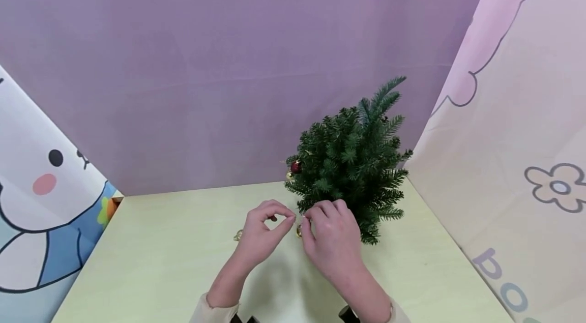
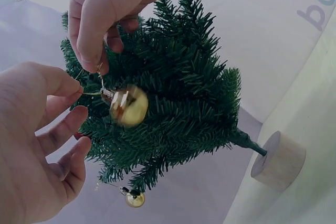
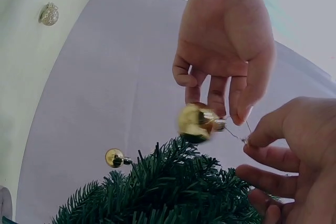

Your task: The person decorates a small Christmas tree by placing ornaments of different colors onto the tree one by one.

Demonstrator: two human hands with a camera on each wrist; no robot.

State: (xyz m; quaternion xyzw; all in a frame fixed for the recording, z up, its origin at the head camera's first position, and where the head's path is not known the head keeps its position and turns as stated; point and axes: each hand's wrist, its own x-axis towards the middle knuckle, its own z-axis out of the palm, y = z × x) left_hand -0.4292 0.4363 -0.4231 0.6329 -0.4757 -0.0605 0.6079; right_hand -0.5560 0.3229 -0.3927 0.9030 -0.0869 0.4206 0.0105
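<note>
A shiny gold ball ornament (image 2: 135, 109) hangs by its thin string between my two hands, slightly blurred. My left hand (image 1: 258, 234) pinches the string with thumb and forefinger. Close beside it, my right hand (image 1: 333, 234) pinches another part of the string at its fingertips. Both hands are in front of a small green Christmas tree (image 1: 350, 160), whose branches sit right behind the ball. On the tree's left side hang a dark red ball (image 1: 295, 166) and another gold ball (image 2: 135, 199).
A glittery gold ornament (image 3: 50, 14) lies on the pale table (image 1: 160, 252), left of the hands. The tree's round wooden base (image 2: 278, 161) shows in the left wrist view. Behind stands a purple backdrop (image 1: 206, 84), with printed panels (image 1: 513, 160) at the sides.
</note>
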